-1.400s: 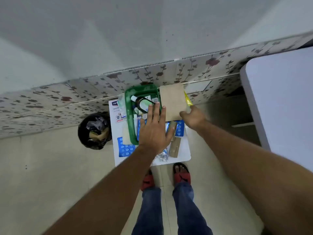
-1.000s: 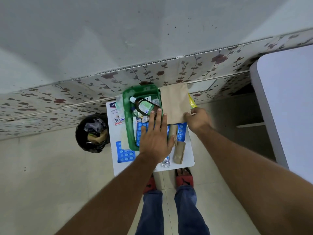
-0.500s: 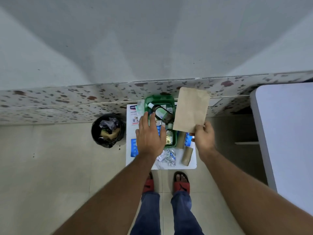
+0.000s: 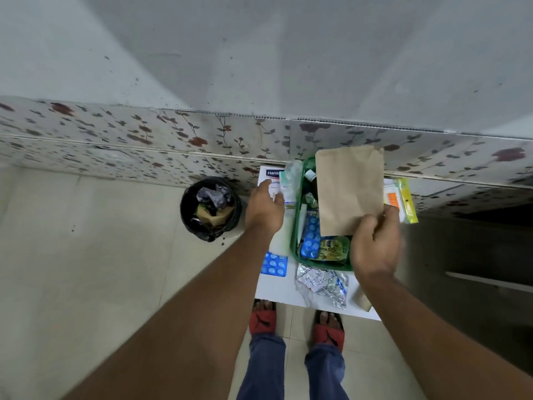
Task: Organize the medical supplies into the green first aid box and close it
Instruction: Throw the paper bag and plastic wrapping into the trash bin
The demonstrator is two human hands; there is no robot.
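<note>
The green first aid box [image 4: 297,226] stands open on a small white table [image 4: 285,290], holding blue pill strips [image 4: 310,238], a yellow-green packet [image 4: 331,249] and a bottle. My right hand [image 4: 375,243] grips the lower corner of a brown paper envelope [image 4: 350,192] and holds it flat over the box, hiding most of the inside. My left hand [image 4: 265,209] rests on the white Hansaplast box [image 4: 269,180] left of the green box, fingers touching a pale plastic packet [image 4: 291,183].
A loose blue pill strip [image 4: 274,264] and crumpled foil strips [image 4: 323,281] lie on the table's near side. Yellow-edged packets [image 4: 401,200] sit at the right. A black bin [image 4: 210,209] stands left of the table, a grey surface at the far right.
My left hand left the green box and moved left onto the white Hansaplast box. My right hand carried the brown envelope from beside the box to over it.
</note>
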